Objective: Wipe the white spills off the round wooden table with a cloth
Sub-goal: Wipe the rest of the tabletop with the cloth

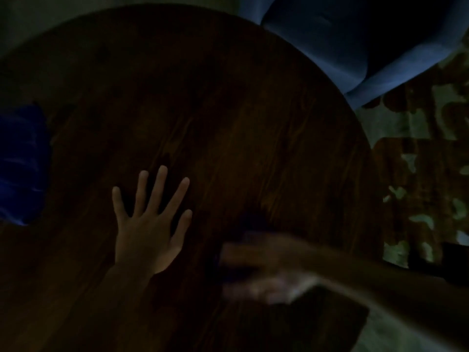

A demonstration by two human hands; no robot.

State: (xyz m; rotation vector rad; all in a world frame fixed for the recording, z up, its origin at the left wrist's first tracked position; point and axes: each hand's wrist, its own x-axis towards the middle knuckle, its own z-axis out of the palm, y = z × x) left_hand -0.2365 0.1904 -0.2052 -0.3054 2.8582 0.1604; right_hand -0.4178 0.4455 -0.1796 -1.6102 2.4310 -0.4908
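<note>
The round wooden table (228,110) fills most of the dim head view. My left hand (149,224) lies flat on it near the front, palm down and fingers spread, holding nothing. To its right, my right hand (258,262) is smeared by motion blur and seems to press a dark bluish cloth (251,223) against the wood. The cloth shows only as a dark patch around the fingers. A pale blurred streak (276,288) lies just below that hand; whether it is a spill or part of the hand is unclear. No other white marks show in the dark.
A blue armchair (355,47) stands beyond the table's far right edge. A bright blue object (20,163) sits at the table's left edge. A patterned rug (418,174) covers the floor on the right, with a dark object (454,260) on it.
</note>
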